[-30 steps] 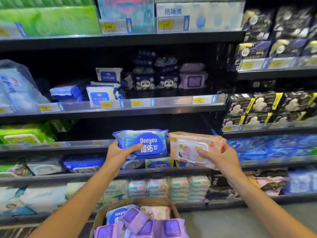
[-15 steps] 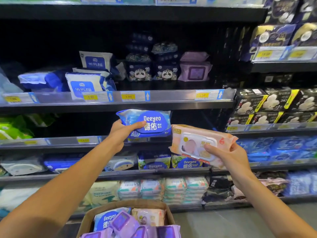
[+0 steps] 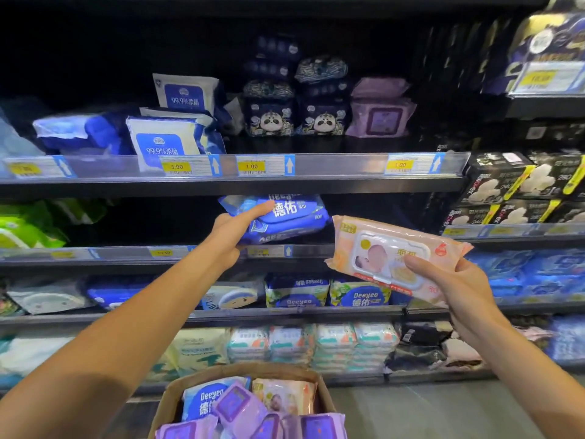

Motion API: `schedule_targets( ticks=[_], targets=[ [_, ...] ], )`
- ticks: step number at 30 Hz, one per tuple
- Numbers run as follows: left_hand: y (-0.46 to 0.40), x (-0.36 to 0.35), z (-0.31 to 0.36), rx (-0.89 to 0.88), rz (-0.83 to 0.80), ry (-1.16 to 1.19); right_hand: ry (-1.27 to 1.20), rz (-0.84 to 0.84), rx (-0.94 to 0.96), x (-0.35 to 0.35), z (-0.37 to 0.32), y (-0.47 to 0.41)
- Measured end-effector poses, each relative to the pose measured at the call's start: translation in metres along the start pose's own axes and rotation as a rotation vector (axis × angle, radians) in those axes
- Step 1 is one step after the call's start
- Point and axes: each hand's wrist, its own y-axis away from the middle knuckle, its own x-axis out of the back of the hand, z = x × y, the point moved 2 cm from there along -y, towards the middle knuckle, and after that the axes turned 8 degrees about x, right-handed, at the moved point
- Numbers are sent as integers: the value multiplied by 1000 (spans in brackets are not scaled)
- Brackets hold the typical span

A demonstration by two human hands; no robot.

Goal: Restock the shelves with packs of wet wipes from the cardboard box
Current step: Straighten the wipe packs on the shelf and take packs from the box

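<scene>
1. The left hand [image 3: 229, 231] holds a blue Deeyeo pack [image 3: 278, 218] by its left end, thumb laid along the top and the other fingers wrapped underneath; the pack sits at the mouth of the second shelf [image 3: 126, 253], tilted, its upper edge hidden behind the shelf above
2. The right hand [image 3: 456, 286] grips a pink pack [image 3: 392, 258] with a white flip lid — thumb pressed on the lid face, fingers curled behind the right end; the pack is held in the air in front of the shelves, slanting down to the right, apart from the blue one
3. The cardboard box [image 3: 171, 403] stands at the bottom middle, open, with more wipes inside: a blue Deeyeo pack, a pink pack and several purple packs [image 3: 250, 416] heaped at the front
4. On the upper shelf [image 3: 342, 166] there are white-and-blue 99.9% packs [image 3: 164, 144] at the left, dark panda packs [image 3: 269, 122] in the middle and a purple lidded pack [image 3: 380, 118] beside them — yellow price tags run along the rail
5. On the shelf beneath the hands stand two green-and-blue Deeyeo packs [image 3: 357, 294] side by side, and green packs [image 3: 19, 229] lie at the far left of the second shelf
</scene>
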Motion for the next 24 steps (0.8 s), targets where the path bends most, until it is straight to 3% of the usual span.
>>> schedule_targets(
  ticks=[7,17,24],
  targets=[
    [-33,0,15,-65,80,-123,-28,-23,-28,-5,1,-4],
    [-51,21,15,-120,67,-624,-167,-54,-105,-13,-2,-26],
    [-57,29,-1,-281,141,-618,-197,-104,-129,-32,-6,-54]
  ],
)
